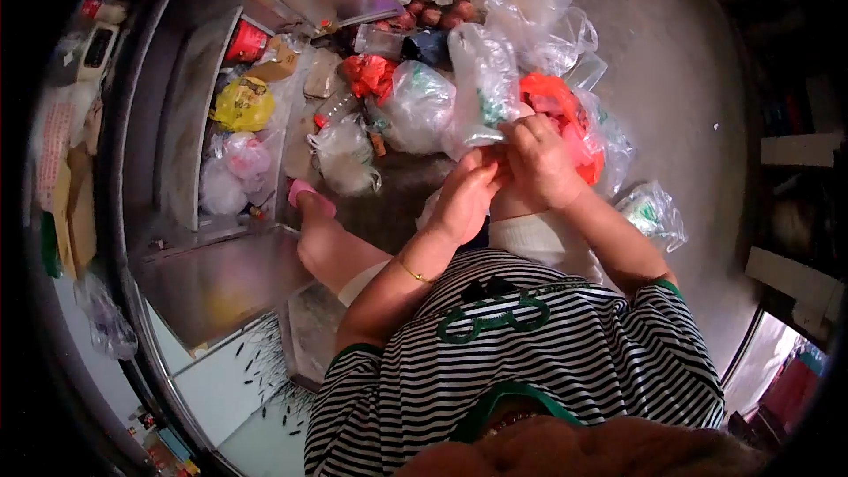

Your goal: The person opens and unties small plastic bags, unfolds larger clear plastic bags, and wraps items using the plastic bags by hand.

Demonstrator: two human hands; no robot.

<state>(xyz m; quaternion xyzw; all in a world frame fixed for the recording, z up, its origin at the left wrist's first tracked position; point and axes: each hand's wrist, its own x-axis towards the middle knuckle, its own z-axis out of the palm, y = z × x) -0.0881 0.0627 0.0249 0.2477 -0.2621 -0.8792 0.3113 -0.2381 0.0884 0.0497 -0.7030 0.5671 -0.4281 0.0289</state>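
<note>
The near edge of the clear bag (484, 79) is met by both hands, held close together with fingers bent. By the right hand (546, 168) the edge is gripped; whether it is also gripped by the left hand (466, 199) cannot be told. To the right of the clear bag, the hands are closely bordered by a red bag (555, 95), and nearer by a green-printed bag (652, 210); beyond these, a wide stretch of bare floor (680, 97) is seen. On its left, room is taken up by a bulging bag (417, 106), and farther left the space is bounded by the upright panel (210, 119) of an open cabinet. Green print is borne by the clear bag and dark print by a yellow bag (243, 104) in the cabinet; neither can be read. The clear bag is seen as long, thin and crinkled, with its green marks blurred. Past its far end, more clear bags (528, 0) are heaped beside reddish round things (446, 16).
</note>
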